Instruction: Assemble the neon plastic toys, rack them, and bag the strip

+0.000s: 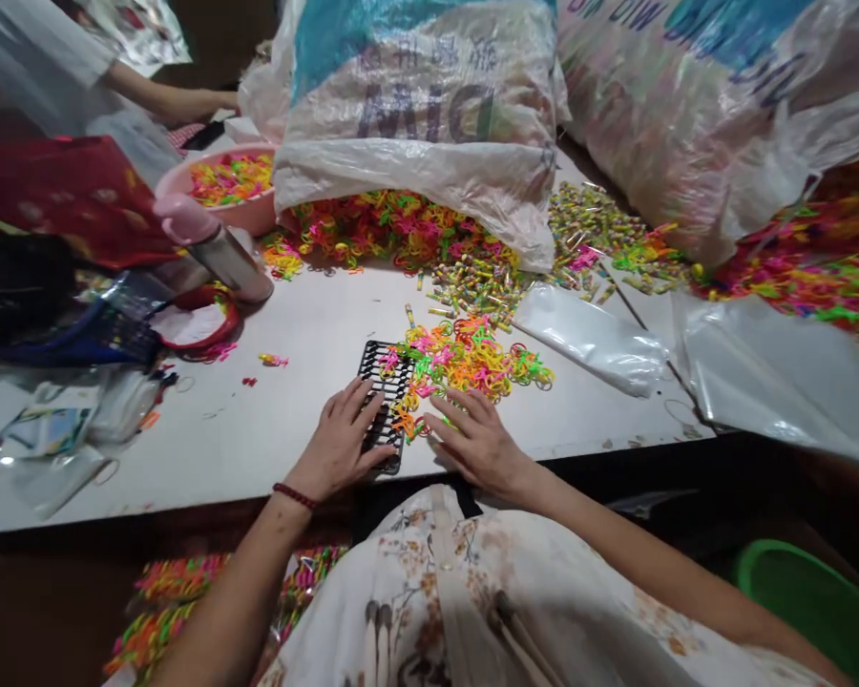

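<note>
A black slotted rack [385, 405] lies on the white table near its front edge. My left hand [342, 429] rests over the rack's left side, fingers spread, with no piece visible in it. To the right of the rack is a loose pile of small bright plastic pieces [472, 358] in yellow, pink, green and orange. Several of these pieces overlap the rack's right part. My right hand [481, 437] lies at the front edge of the pile with fingers apart, its fingertips beside the nearest pieces. What lies under its palm is hidden.
Large sacks [422, 105] stand at the back, plastic pieces spilling out. Small printed tubes [472, 286] lie behind the pile, clear plastic bags [591, 339] at right. A pink-lidded bottle [219, 248] and pink basin [247, 215] stand at left. Another person's arm [164, 95] reaches in behind.
</note>
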`<action>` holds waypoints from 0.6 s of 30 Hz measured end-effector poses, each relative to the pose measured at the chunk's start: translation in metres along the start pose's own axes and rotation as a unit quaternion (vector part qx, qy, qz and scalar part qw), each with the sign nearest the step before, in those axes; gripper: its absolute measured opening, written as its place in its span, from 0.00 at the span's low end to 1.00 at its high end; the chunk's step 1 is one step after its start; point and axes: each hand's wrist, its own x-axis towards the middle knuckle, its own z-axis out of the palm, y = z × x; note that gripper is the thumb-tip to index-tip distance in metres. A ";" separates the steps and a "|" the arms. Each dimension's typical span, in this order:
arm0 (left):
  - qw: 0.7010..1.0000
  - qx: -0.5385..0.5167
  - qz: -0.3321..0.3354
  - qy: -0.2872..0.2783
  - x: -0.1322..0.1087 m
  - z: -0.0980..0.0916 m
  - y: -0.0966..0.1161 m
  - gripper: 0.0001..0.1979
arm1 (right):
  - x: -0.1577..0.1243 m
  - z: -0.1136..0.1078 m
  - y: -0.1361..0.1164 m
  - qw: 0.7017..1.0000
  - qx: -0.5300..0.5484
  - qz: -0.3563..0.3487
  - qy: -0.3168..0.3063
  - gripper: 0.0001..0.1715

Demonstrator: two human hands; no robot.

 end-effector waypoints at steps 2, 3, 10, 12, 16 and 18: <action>0.999 0.021 -0.049 0.000 -0.007 0.014 0.008 0.40 | 0.016 0.020 -0.008 0.999 -0.014 -0.036 -0.004 0.26; 0.997 0.027 -0.068 0.011 -0.010 0.020 0.009 0.41 | 0.023 0.028 -0.010 0.998 -0.018 -0.055 -0.004 0.26; 0.980 0.012 -0.152 0.125 -0.015 0.042 0.007 0.41 | 0.047 0.047 0.011 0.997 -0.051 -0.053 0.007 0.19; 0.974 0.005 -0.172 0.147 -0.014 0.044 0.008 0.40 | 0.045 0.044 0.021 0.998 -0.047 -0.028 0.022 0.19; 0.965 0.009 -0.195 0.177 -0.015 0.044 0.011 0.36 | 0.039 0.042 0.040 0.998 -0.039 0.013 0.036 0.18; 0.962 0.014 -0.200 0.188 -0.015 0.044 0.013 0.34 | 0.038 0.041 0.044 0.998 -0.041 0.027 0.048 0.17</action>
